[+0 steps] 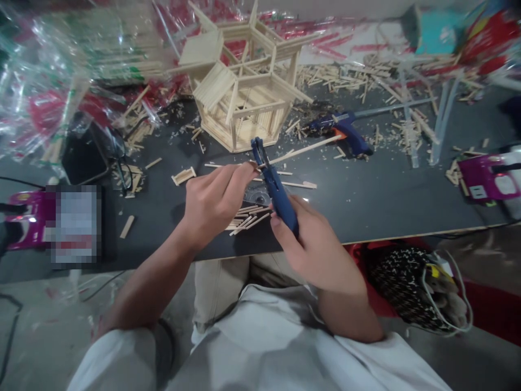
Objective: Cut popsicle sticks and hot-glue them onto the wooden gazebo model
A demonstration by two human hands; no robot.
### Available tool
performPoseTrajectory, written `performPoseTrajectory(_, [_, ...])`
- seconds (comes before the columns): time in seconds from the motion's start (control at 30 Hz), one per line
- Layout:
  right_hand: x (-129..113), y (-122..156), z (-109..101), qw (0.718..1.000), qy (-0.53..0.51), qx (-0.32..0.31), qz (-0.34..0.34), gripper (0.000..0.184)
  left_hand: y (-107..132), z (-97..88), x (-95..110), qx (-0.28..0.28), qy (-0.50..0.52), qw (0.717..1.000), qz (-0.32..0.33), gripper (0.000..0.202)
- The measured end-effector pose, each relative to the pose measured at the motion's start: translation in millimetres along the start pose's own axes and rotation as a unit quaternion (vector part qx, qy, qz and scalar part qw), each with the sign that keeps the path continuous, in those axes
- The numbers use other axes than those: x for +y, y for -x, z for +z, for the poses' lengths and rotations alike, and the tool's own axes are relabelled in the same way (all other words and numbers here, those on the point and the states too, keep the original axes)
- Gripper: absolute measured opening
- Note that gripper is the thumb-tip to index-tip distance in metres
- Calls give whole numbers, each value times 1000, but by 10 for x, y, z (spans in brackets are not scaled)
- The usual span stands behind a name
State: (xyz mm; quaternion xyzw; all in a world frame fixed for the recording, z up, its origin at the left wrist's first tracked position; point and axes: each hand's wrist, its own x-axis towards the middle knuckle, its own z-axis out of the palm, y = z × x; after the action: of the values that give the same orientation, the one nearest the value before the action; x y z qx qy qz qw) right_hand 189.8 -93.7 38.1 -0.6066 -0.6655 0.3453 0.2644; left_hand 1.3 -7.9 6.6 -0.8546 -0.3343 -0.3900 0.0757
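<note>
My right hand (313, 239) grips the blue handles of a pair of cutting pliers (273, 182), jaws pointing away from me. A long thin wooden stick (309, 148) passes through the jaws, and my left hand (215, 198) pinches its near end with the fingertips. Both hands hover over the front part of a dark table (366, 201). A small pile of cut stick pieces (249, 217) lies on the table between my hands. Behind them stands a hexagonal house model (244, 92) built from wooden sticks.
A blue glue gun (345, 130) lies right of the model among scattered stick offcuts (358, 76). Crumpled clear plastic bags (61, 70) fill the back left. Purple devices (486, 176) sit at both table ends. A dark patterned bag (407, 288) lies on the floor at right.
</note>
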Motion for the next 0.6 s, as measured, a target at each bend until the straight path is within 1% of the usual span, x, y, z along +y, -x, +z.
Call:
performPoseTrajectory(0.3, [-12, -2, 24, 1000, 12, 1, -1, 30, -39, -27, 7, 6, -57, 998, 35, 11])
performPoseTrajectory(0.43, [-20, -12, 28, 1000, 14, -4, -3, 31, -25, -34, 4, -8, -61, 998, 26, 12])
performPoseTrajectory(0.5, [-31, -9, 46, 1000, 19, -4, 4, 34, -18, -31, -1, -11, -57, 998, 21, 13])
performPoseTrajectory(0.6, [-52, 10, 95, 999, 32, 6, 19, 48, -19, -23, -8, 7, -36, 999, 29, 11])
